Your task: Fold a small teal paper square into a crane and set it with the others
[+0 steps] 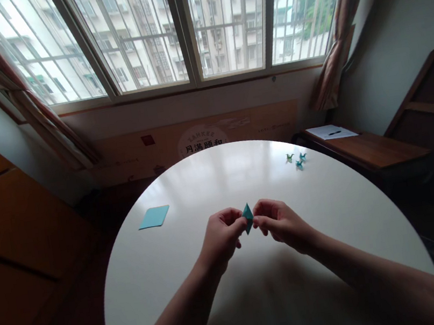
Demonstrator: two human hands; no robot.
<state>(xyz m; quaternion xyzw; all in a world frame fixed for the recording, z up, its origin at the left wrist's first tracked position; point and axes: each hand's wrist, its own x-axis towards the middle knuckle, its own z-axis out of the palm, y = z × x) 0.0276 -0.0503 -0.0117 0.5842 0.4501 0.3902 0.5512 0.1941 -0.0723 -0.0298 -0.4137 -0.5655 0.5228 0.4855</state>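
Note:
A small folded piece of teal paper point(248, 216) is held above the round white table point(188, 188), pinched from both sides. My left hand point(222, 235) grips its left edge with curled fingers. My right hand point(279, 224) pinches its right edge, fingers closed. A flat stack of light blue paper sheets point(154, 217) lies on the table to the left. Three small folded paper figures point(297, 160) stand on the table at the far right.
A dark wooden side table point(370, 148) with a white sheet and a pen point(333, 132) stands to the right of the round table. A wooden cabinet point(2, 227) is on the left. Barred windows and curtains fill the far wall.

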